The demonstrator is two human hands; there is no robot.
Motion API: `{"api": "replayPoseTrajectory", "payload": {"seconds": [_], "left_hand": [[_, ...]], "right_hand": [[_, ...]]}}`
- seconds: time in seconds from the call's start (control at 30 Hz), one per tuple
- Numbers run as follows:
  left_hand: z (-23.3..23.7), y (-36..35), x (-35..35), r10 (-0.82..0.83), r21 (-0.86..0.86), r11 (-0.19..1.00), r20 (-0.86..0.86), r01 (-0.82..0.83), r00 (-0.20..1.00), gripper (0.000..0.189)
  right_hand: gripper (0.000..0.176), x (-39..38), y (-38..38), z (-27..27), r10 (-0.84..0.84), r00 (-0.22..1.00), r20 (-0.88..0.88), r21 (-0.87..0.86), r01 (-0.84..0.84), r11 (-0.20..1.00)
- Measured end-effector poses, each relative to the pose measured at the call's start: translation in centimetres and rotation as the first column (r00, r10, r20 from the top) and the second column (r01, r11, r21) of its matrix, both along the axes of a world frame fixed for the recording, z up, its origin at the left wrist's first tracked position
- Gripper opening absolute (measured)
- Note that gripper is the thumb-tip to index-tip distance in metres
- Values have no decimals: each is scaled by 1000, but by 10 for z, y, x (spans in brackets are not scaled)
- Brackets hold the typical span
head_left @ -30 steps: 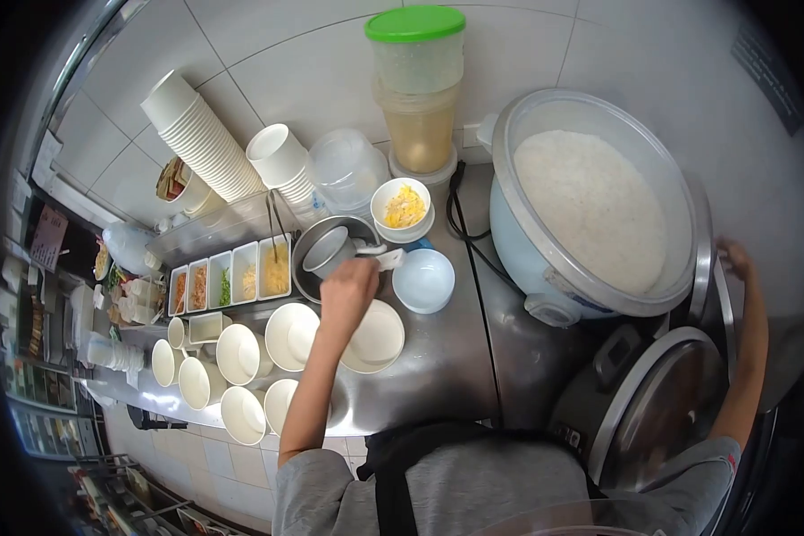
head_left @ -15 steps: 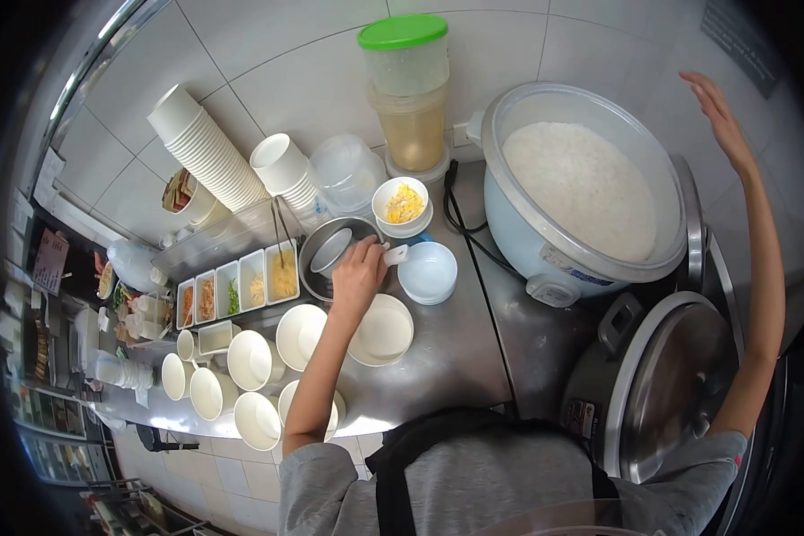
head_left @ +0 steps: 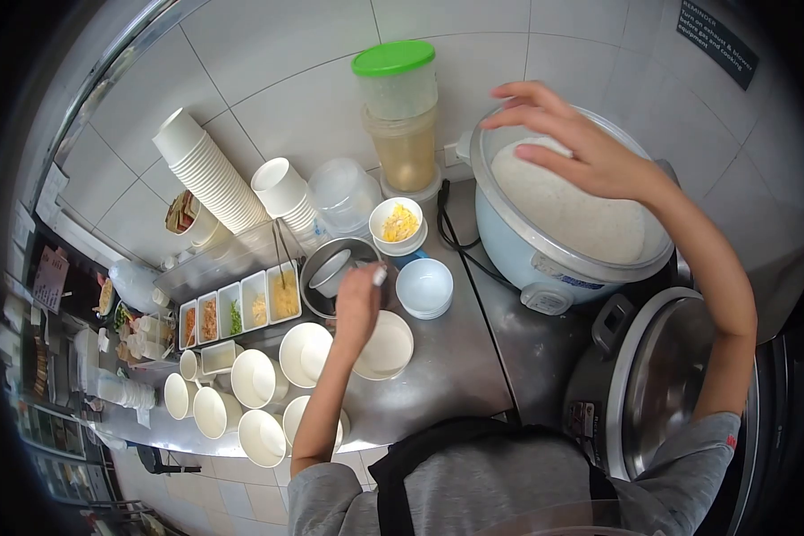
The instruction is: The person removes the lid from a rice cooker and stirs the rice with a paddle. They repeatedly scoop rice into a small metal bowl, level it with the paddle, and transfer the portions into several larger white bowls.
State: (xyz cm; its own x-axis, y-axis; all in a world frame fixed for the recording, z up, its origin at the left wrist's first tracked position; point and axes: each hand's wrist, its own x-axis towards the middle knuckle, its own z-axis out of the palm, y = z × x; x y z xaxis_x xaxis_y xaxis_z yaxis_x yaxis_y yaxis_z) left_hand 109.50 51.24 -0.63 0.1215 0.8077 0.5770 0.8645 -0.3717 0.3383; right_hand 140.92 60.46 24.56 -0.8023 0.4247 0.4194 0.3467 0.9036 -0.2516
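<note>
My left hand [head_left: 358, 290] is closed around the handle of a pale scoop [head_left: 331, 272], whose bowl lies inside a dark metal pot [head_left: 315, 295]. The white handle end sticks out past my fingers. My right hand [head_left: 576, 147] is raised over the large rice cooker [head_left: 543, 223], fingers apart and holding nothing. White rice [head_left: 590, 210] fills the cooker. Just right of the pot stands a white bowl of yellow and white shreds [head_left: 398, 223], with light blue stacked bowls [head_left: 424, 286] below it. A wide white bowl [head_left: 388, 347] is beside my left wrist.
Several cream paper bowls [head_left: 257, 379] stand at the front left. Behind them are trays of toppings [head_left: 257, 302] with tongs. Stacked cups [head_left: 210, 174] and a green-lidded tub [head_left: 393, 82] are at the wall. A lidded cooker [head_left: 670, 384] is at right; a black cable [head_left: 460, 241] crosses the counter.
My right hand has swung left and down from beside the wall to above the rice cooker. My left hand still grips the scoop, and its handle end now shows less.
</note>
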Motion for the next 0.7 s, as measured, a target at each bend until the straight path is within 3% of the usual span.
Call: {"api": "replayPoseTrajectory", "payload": {"seconds": [0.13, 0.23, 0.33, 0.4, 0.43, 0.47, 0.5, 0.53, 0.6, 0.67, 0.7], "left_hand": [[76, 10, -14, 76, -30, 997, 552, -71, 831, 21], [101, 13, -27, -66, 47, 998, 795, 47, 603, 21], [115, -13, -20, -53, 118, 993, 535, -12, 843, 22], [111, -36, -2, -67, 213, 977, 283, 6, 957, 21], [109, -45, 8, -114, 225, 971, 154, 78, 981, 36], [99, -49, 19, -167, 234, 961, 56, 149, 984, 42], [89, -49, 28, -227, 233, 947, -6, 223, 974, 42], [79, -48, 39, -260, 254, 929, -74, 270, 963, 38], [77, -43, 64, -370, 281, 867, -191, 412, 909, 33], [87, -35, 90, -455, 301, 792, -290, 531, 842, 32], [91, -30, 100, -505, 286, 754, -325, 592, 800, 35]], "right_hand": [[30, -36, -1, -8, 141, 990, -7, -33, -142, 989], [32, -53, -2, -15, 232, 973, 1, -87, -231, 969], [33, -57, -2, -26, 257, 966, 14, -149, -252, 956], [30, -58, -2, -35, 168, 985, 26, -286, -154, 946], [29, -58, -2, -39, 96, 993, 71, -376, -62, 924], [33, -61, 10, -75, 35, 993, -109, -667, -100, 738], [40, -65, 7, -91, -85, 993, -85, -880, -34, 474], [47, -64, 1, -106, -80, 993, -91, -969, -70, 236], [54, -71, -24, -127, -169, 983, -76, -995, -86, -52], [56, -79, -34, -145, -157, 973, -169, -966, -195, -169], [47, -79, -38, -145, -233, 961, -148, -987, -160, -33]]}}
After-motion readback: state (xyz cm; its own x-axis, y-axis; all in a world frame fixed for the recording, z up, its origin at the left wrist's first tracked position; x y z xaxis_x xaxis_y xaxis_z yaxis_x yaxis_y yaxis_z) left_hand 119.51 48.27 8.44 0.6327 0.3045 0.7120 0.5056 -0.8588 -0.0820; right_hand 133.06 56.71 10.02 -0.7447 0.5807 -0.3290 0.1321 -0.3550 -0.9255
